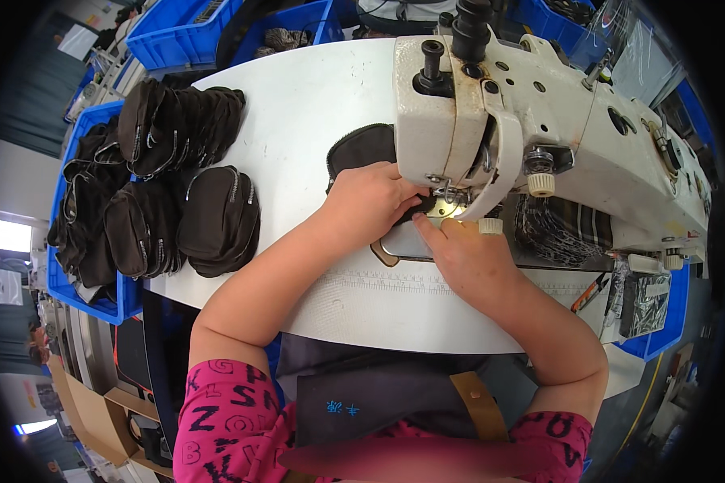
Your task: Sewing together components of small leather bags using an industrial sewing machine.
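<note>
While left hand (pixel 366 201) lies curled over dark zippered piece (pixel 364 151) at sewing machine (pixel 532 105), right hand (pixel 469 256), half-curled, fingertips alongside; grips unclear.

Soft, even light brightens the white bench (pixel 298 105), which looks sharp. A small yellowish glow catches the metal plate (pixel 443 208) beside the right fingers (pixel 424 229). Beyond the bench's left edge, a panel (pixel 5 233) glares white. Fisheye distortion bends the surroundings toward black corners; below the near edge, a pink patch (pixel 411 459) is blurred.
</note>
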### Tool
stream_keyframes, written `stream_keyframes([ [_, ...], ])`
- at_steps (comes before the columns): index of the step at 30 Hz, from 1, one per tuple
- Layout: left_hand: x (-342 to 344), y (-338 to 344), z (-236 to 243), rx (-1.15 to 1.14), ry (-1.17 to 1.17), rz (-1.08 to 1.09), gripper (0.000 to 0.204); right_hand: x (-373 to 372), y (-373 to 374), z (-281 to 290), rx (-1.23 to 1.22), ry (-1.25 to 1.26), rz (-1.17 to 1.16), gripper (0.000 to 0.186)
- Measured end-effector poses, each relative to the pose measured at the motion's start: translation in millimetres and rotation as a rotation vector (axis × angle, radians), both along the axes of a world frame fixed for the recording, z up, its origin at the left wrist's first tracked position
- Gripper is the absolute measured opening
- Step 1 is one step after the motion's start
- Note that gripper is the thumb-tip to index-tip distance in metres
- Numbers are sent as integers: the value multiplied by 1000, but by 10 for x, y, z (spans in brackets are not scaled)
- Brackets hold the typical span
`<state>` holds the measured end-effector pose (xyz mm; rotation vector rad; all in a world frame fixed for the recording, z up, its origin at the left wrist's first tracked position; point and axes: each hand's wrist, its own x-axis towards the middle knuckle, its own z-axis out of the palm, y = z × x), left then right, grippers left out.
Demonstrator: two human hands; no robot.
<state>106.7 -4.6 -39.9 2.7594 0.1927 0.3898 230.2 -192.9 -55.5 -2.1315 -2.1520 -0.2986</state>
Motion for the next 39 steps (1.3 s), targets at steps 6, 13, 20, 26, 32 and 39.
stream_keyframes([
  [6,24,-16,-30,133,-49,-2,15,35,6,-78,57,-11,31,46],
  [13,16,2,-56,76,-66,22,11,19,10,-107,56,24,26,55],
  [20,62,-22,-51,45,-40,43,10,31,3,-130,80,61,16,54],
  [26,74,-60,-85,49,-72,78,12,33,28,-122,118,26,9,47],
  [32,71,-66,-110,49,-116,79,13,22,30,-85,151,0,2,42],
  [39,94,-61,-116,-11,-137,76,14,34,28,-87,162,4,7,41],
])
